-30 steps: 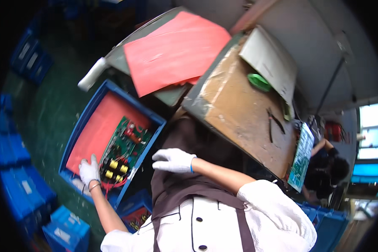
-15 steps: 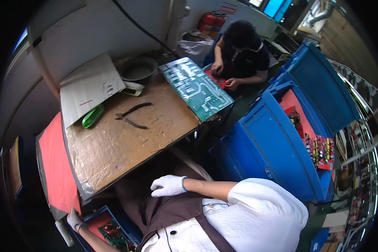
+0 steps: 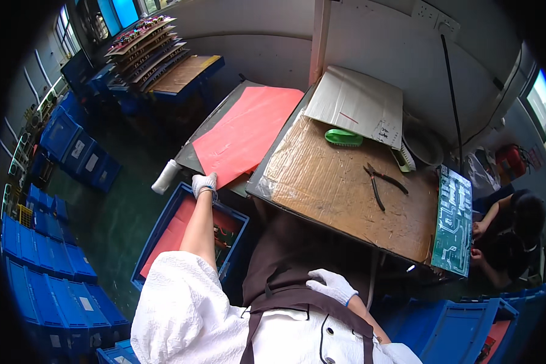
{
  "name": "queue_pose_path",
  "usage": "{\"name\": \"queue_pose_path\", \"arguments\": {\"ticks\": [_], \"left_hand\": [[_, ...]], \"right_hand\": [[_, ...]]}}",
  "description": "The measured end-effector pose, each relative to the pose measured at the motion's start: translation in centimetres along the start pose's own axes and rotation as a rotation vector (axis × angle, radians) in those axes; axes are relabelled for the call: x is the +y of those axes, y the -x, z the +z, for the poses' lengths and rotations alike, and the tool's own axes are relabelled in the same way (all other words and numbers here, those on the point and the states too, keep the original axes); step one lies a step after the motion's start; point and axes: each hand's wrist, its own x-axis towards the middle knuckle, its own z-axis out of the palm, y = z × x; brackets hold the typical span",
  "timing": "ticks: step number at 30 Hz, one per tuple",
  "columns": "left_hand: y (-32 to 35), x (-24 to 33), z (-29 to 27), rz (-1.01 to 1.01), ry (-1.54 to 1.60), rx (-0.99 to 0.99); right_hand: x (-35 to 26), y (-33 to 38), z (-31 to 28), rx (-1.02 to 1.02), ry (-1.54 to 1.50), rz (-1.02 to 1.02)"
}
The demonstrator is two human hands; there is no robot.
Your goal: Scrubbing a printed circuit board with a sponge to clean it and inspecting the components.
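At the near corner of a large red sheet (image 3: 249, 130), my gloved left hand (image 3: 205, 184) has its fingers closed on the edge; the thumb side is partly hidden. The sheet lies over a dark side surface (image 3: 195, 159) left of the workbench. Below that arm is a blue crate (image 3: 241, 233) with another red sheet (image 3: 170, 233) and some circuit boards (image 3: 222, 236) inside. My gloved right hand (image 3: 330, 285) hovers or rests by my brown apron, fingers apart, holding nothing.
Diagonal cutters (image 3: 379, 182), a green-handled brush (image 3: 344, 138) and a cardboard piece (image 3: 364, 103) lie on the brown workbench (image 3: 333, 188). A green circuit board (image 3: 453, 221) overhangs its right end, near a co-worker (image 3: 515, 230). Blue crates (image 3: 48, 267) stand left; stacked boards (image 3: 148, 51) behind.
My view has swung left, so the bench now appears further right and stacked boards and crates have come into sight. My left hand stays at the red sheet's corner; the right remains by the apron.
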Motion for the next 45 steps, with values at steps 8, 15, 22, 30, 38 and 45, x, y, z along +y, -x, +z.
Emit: {"name": "queue_pose_path", "arguments": {"ticks": [8,15,22,30,38,45], "left_hand": [[6.5,-4.7,-8.9,0.192,0.425,-0.044],[15.7,-37.5,-17.2,-0.095,-0.099,0.220],[18.4,-43.9,-14.4,-0.134,-0.583,0.209],[5.6,-30.6,-7.4,0.455,-0.812,-0.029],[21.2,4.7,-4.7,1.060,0.131,-0.336],[51.2,25.6,8.0,1.154,0.302,-1.295]], "right_hand": [[1.2,-0.7,-1.2,0.027,0.081,-0.016],[-1.1,-3.2,0.1,-0.136,0.156,-0.120],[-3.2,-4.0,-1.4,-0.186,0.298,-0.122],[-3.4,4.3,-8.8,0.253,-0.010,-0.270],[5.7,20.2,-19.8,1.770,0.481,0.390],[14.1,20.7,-23.1,1.734,0.400,0.749]]}}
